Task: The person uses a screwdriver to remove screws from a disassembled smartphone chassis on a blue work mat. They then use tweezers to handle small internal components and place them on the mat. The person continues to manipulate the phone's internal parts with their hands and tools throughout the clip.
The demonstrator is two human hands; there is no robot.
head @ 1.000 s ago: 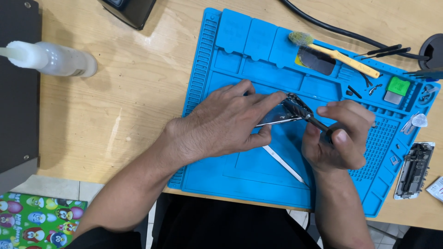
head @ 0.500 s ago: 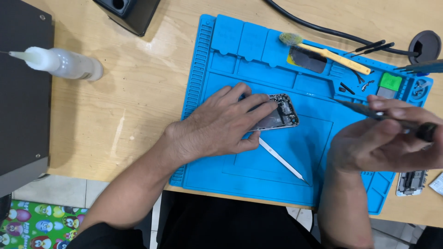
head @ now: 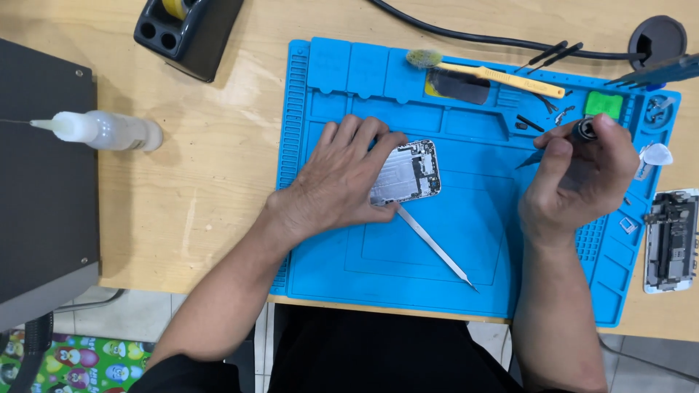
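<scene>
My left hand (head: 342, 175) lies flat on an opened phone body (head: 408, 171) in the middle of the blue work mat (head: 378, 269), pinning its left half. My right hand (head: 575, 182) is raised over the mat's right side, closed around a dark screwdriver (head: 582, 132) whose tip points left and down, apart from the phone. Thin metal tweezers (head: 433, 247) lie on the mat just below the phone, slanting down to the right.
A yellow-handled brush (head: 502, 76), small dark parts and a green pad (head: 604, 104) sit in the mat's top trays. Another phone assembly (head: 670, 240) lies off the right edge. A white squeeze bottle (head: 102, 131), black tape dispenser (head: 186, 29), cable (head: 466, 36) and grey box (head: 44, 196) stand on the wooden desk.
My right hand has lifted the screwdriver off the phone and carried it to the right side of the mat. My left hand stays on the phone.
</scene>
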